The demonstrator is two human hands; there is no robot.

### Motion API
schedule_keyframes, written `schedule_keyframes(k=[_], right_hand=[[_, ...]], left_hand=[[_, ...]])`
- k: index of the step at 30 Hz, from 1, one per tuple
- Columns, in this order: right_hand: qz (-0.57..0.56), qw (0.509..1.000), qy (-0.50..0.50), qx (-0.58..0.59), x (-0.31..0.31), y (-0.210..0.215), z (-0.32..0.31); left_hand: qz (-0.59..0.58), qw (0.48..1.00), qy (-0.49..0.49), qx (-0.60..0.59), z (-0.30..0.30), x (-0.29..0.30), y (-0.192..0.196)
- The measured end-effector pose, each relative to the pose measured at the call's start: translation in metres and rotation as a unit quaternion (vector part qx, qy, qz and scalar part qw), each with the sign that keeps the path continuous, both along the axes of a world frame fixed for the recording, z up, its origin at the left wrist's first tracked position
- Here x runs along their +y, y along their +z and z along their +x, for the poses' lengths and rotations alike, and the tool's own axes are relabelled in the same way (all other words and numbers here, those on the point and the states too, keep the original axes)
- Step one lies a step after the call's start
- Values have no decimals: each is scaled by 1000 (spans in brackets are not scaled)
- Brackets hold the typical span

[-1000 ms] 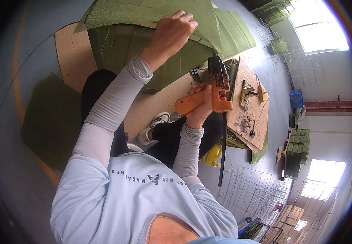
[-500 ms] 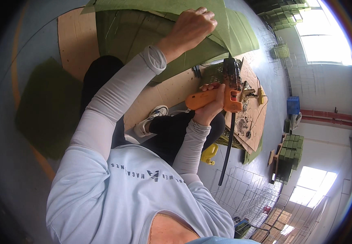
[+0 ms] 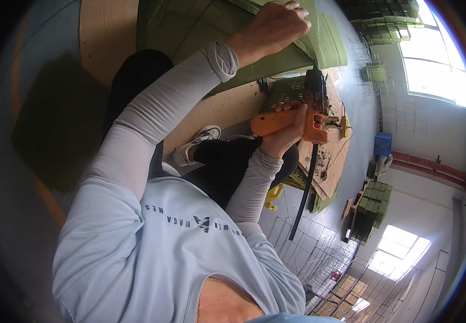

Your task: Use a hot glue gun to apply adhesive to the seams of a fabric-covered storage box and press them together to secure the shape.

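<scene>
My left hand is closed on the edge of a green mesh-like sheet, part of a large green piece in front of me. My right hand grips the handle of an orange glue gun with a dark, residue-caked front. A long black glue stick trails from its back. The nozzle points away from me, up at the sheet's right edge beside my left hand; whether it touches cannot be told.
Cardboard lies under the green piece. To the right are a green crate, a stained cardboard top and a yellow jug. Wire racks, a blue bin and stacked green boxes stand further off.
My left hand has moved right along with the sheet's edge. The glue gun has shifted slightly right, and its nozzle is now at the sheet's edge. The whole view has shifted a little.
</scene>
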State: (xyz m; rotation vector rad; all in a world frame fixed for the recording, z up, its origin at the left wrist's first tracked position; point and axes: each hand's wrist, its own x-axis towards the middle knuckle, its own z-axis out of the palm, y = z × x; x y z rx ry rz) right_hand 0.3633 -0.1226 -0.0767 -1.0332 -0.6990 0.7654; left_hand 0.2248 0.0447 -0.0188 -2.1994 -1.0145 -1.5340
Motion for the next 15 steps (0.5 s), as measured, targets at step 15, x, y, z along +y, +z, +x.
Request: schedule_keyframes(k=[15], right_hand=[[13, 1000, 21, -1, -3, -1, -9]], left_hand=[[1, 1000, -9, -4, -2, -5, 3]])
